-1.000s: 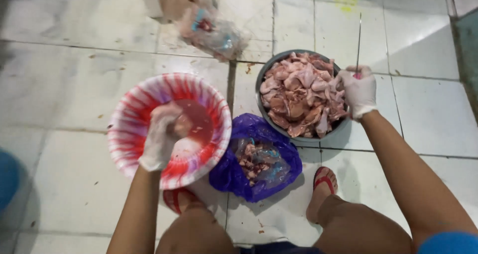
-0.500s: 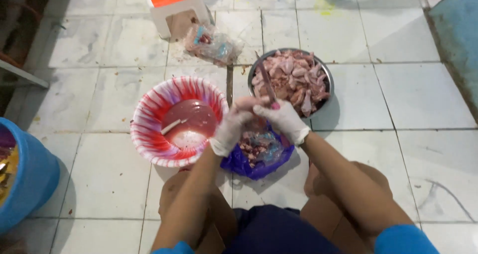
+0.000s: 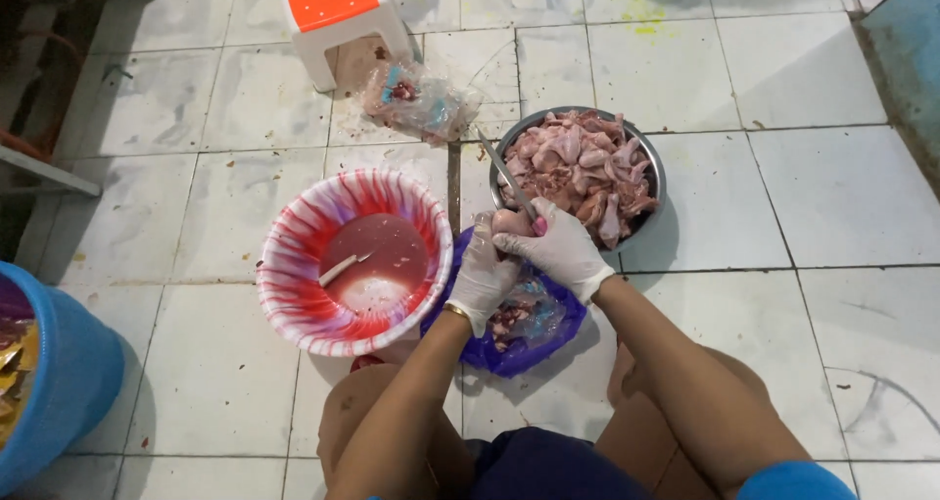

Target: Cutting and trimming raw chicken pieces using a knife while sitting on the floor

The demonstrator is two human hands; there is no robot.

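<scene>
You squat on a white tile floor (image 3: 803, 196); on it sit a red-white bowl (image 3: 294, 265), a metal bowl (image 3: 654, 172) w/ raw meat, a purple bag (image 3: 509, 358) btwn them, a clear bag (image 3: 421, 103), an orange-top stool (image 3: 338, 15); blue tub (image 3: 59, 382) at left.

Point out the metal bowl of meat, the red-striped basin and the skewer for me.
metal bowl (image 3: 654, 172), head view, right rim.
red-striped basin (image 3: 294, 255), head view, left inner wall.
skewer (image 3: 504, 172), head view, mid-shaft above the gloved hands.

Pink raw meat piece (image 3: 511, 222) and slanted thin knife (image 3: 506, 174), held over purple bag (image 3: 534, 338)
</scene>
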